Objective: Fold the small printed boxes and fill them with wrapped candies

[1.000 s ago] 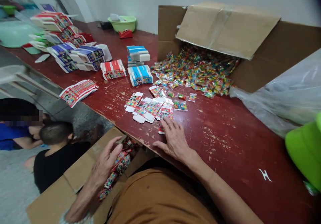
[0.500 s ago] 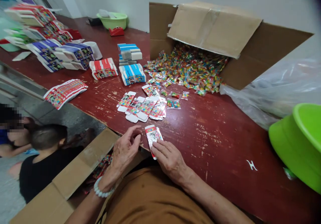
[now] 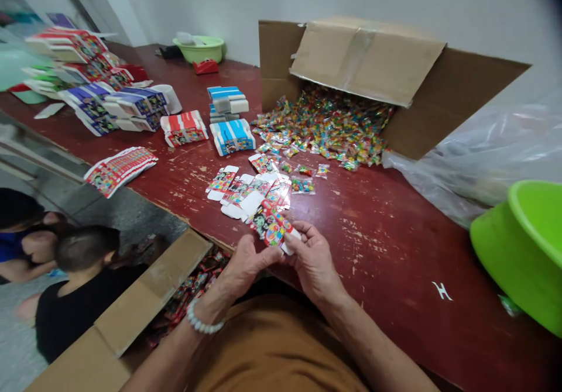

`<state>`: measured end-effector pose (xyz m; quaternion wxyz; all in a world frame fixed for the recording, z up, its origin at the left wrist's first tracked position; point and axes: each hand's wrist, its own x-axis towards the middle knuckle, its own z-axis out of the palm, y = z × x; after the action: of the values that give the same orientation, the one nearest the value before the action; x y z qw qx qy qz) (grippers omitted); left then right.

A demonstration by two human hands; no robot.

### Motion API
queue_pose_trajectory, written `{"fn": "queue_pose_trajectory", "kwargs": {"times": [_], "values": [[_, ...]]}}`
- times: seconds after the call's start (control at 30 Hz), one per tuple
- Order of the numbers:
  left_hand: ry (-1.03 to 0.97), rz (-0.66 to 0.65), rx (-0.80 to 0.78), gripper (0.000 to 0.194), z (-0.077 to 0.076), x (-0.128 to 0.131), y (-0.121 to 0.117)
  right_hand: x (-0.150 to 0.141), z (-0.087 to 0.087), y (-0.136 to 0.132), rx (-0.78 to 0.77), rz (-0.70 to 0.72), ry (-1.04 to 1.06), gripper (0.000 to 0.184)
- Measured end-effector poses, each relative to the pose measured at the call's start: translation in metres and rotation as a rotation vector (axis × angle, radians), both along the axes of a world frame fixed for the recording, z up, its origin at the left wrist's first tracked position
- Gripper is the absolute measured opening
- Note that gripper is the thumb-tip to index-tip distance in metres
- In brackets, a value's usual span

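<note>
Above the table's front edge, a small red printed candy box (image 3: 273, 226) is held tilted, with a white end flap standing out at its upper left. My right hand (image 3: 315, 257) pinches its right end between thumb and fingers, beside another white flap. My left hand (image 3: 246, 264) has its thumb along the box's lower edge; its other fingers are mostly hidden, and it seems to grip from below. Just beyond lie several flattened candy boxes (image 3: 237, 188), partly covered by the held one. Small clear candy packets (image 3: 302, 185) lie right behind them.
A tipped carton (image 3: 373, 58) spills many candy packets. Banded box bundles (image 3: 232, 136) and a fan of red cartons (image 3: 120, 169) lie leftward. A green tub (image 3: 518, 251) stands right. Below the edge, an open carton (image 3: 153, 292) contains red boxes; two people sit beyond.
My right hand drew one flat box off the pile to the table edge, then lifted it. My left hand came in from above the lower carton to meet it.
</note>
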<state>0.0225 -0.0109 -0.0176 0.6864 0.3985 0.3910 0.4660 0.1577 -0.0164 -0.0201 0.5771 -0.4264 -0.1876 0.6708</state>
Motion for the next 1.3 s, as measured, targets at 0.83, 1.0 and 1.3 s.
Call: {"fn": "queue_pose_trajectory", "kwargs": {"times": [0.83, 1.0, 1.3], "values": [[0.152, -0.199, -0.141, 0.031, 0.013, -0.004, -0.001, 0.032, 0.03, 0.024, 0.698, 0.439, -0.903, 0.018], [0.227, -0.055, -0.105, 0.035, 0.006, 0.001, -0.003, 0.018, 0.007, 0.02, 0.364, 0.303, -0.61, 0.022], [0.158, 0.288, 0.054, 0.072, -0.001, 0.001, -0.018, 0.011, 0.0, 0.015, 0.305, 0.155, -0.451, 0.039]]}}
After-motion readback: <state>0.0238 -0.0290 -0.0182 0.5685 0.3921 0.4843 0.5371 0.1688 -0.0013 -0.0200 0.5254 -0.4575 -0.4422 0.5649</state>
